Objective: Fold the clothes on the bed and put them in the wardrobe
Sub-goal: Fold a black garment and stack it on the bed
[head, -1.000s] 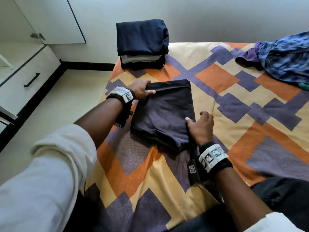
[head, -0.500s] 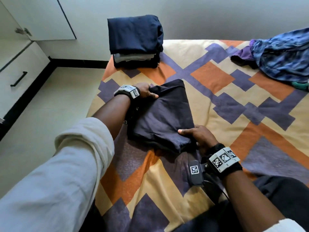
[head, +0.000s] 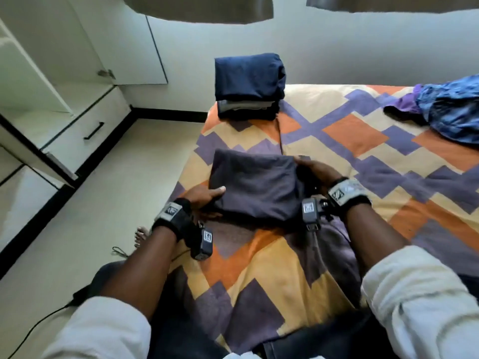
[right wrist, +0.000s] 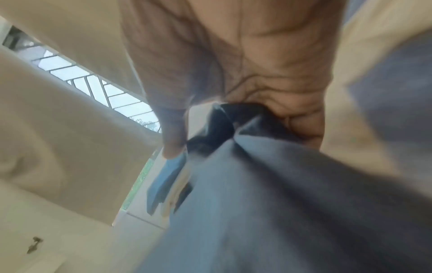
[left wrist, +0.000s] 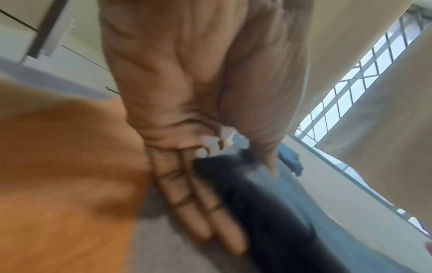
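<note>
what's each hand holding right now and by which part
Both hold the folded dark garment: the left hand at its near-left edge, fingers underneath and thumb on top; the right hand grips its right edge.

A black cable (head: pixel 39 323) trails across the pale floor (head: pixel 108 193) — beyond, blurred, perhaps a barred window (left wrist: pixel 364 77).

Place: a home bedroom
Bed: a mattress under an orange, purple and cream geometric-patterned sheet (head: pixel 350 141) fills the centre and 3 o'clock
Storage: a white built-in wardrobe with black-handled drawers (head: pixel 85 125) at 9 to 10 o'clock
Clothes: a folded navy stack (head: pixel 248 76) at 12 o'clock; a loose blue patterned garment (head: pixel 451 112) at 2 o'clock
Light: a barred window (left wrist: pixel 364 77) in the left wrist view
</note>
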`<state>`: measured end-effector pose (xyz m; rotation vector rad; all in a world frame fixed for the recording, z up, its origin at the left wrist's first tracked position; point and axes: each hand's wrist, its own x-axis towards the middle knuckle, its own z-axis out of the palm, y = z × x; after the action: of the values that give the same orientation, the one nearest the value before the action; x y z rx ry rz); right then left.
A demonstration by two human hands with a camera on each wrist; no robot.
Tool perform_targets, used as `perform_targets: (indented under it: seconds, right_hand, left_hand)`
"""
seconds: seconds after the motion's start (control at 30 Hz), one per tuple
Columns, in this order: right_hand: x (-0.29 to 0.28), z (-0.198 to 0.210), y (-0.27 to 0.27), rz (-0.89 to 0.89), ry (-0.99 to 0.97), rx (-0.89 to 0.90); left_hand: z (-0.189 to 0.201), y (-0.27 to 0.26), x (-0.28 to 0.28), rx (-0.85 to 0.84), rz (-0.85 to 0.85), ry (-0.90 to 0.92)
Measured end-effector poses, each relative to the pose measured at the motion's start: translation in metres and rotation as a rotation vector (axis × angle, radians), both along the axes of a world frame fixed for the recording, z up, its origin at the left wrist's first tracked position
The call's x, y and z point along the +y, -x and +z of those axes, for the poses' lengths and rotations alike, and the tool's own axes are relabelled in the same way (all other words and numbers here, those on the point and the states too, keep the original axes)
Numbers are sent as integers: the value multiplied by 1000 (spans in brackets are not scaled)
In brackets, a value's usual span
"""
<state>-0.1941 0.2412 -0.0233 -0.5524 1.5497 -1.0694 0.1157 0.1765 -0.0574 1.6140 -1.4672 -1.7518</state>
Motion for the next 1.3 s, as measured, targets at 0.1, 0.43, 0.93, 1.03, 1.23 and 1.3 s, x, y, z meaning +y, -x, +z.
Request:
perform_targets:
  seconds: [0.1,0.43,0.93,1.03,1.23,1.3]
  right_hand:
    - [34,-15,-26,-195,64,-93]
    - [78,-43,-59,-305,-115,622]
    - [110,-53,-104,-444,-60,729]
    - [114,-53,-107,-516,-83,703]
    - [114,-54,-103,-485,-68,710]
    - [114,-54,-103,-487,-80,706]
  left_hand:
    - [-14,-15,9,142,162,55]
    - [-32,-19,-8,-167,208,259]
    - [-21,-42,34,118,233,144]
    - [-25,-41,42,77,295,232]
    - [-28,-43,41,-7,367,412]
    - [-31,-41,39,-80,390,442]
